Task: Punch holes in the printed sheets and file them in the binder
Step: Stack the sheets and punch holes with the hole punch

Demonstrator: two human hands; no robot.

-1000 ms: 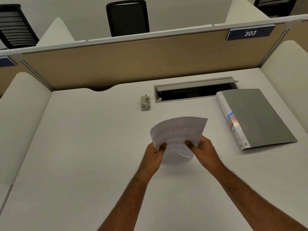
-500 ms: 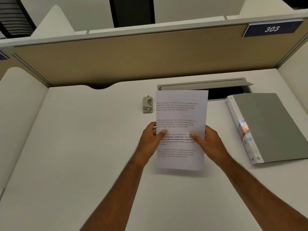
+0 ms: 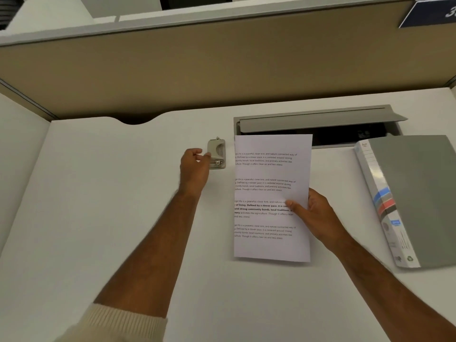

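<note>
You are holding the printed sheets point(image 3: 271, 193), light and floppy and so best taken by an edge, above the desk point(image 3: 98, 218) in your pinching right hand point(image 3: 313, 213), your left hand point(image 3: 195, 166) curling onto the hole punch point(image 3: 217, 154), the binder point(image 3: 414, 193) lying closed alongside, contents hidden.

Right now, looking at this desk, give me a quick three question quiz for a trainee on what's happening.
1. True or false: the left hand is at the hole punch.
2. Which hand holds the printed sheets?
   A. left
   B. right
   C. both
3. Fill in: the binder lies closed to the ____ of the sheets.

Key:
1. True
2. B, the right hand, thumb on the front.
3. Right
</note>
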